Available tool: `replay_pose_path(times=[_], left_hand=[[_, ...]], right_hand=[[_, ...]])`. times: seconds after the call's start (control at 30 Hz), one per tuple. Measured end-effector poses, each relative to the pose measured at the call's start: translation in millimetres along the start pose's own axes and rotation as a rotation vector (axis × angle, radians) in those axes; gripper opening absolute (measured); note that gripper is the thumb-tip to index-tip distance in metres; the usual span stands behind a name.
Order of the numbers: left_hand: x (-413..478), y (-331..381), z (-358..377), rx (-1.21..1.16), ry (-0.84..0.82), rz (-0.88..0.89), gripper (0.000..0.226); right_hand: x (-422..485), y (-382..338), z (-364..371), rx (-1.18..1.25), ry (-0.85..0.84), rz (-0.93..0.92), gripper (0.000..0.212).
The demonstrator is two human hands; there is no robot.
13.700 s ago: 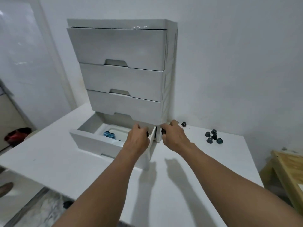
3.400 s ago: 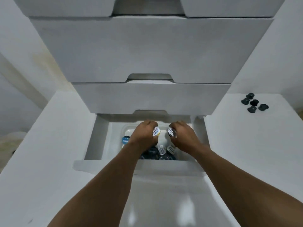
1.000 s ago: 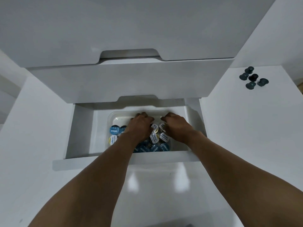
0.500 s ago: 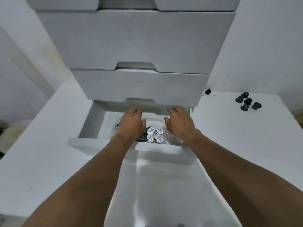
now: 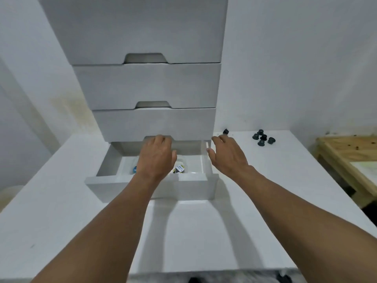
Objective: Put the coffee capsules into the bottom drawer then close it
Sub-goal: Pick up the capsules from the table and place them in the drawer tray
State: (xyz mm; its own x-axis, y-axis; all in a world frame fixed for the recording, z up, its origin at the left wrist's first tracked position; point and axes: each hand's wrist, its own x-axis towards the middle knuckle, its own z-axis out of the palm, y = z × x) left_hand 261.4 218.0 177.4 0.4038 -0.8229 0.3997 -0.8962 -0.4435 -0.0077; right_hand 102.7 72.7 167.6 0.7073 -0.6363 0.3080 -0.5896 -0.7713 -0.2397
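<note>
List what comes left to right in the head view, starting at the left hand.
left hand → right hand → capsule cluster → wooden table. The lone capsule lies in line with the right hand, so it is left out.

The left hand [image 5: 156, 158] covers much inside the bottom drawer [image 5: 193, 186], seemingly most coffee capsules [image 5: 179, 168].

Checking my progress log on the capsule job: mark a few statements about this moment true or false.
1. The bottom drawer stands open. True.
2. The left hand pinches a capsule. False: it hovers over the drawer with fingers relaxed, and no capsule shows in it.
3. Dark capsules lie on the table. True.
4. The upper drawers are pulled out. False: all three are shut.
5. The right hand is open. True.
</note>
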Motion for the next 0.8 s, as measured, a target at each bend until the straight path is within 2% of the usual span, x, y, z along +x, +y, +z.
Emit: replay_pose_path(times=[0.13,0.47,0.8], left_hand=[[-20.5,36.4,-19.7,-0.057,0.005,0.032,0.023],[1.2,135.5,-22.4,-0.107,-0.038,0.113,0.034],[89.0,296.1,22.7,-0.224,-0.021,0.070,0.036]], right_hand=[[-40.0,20.2,-26.9,-0.015,-0.024,0.052,0.039],[-72.2,105.0,-68.0,0.015,0.030,0.170,0.038],[-47.2,274.5,-102.6,0.027,-0.028,0.186,0.036]])
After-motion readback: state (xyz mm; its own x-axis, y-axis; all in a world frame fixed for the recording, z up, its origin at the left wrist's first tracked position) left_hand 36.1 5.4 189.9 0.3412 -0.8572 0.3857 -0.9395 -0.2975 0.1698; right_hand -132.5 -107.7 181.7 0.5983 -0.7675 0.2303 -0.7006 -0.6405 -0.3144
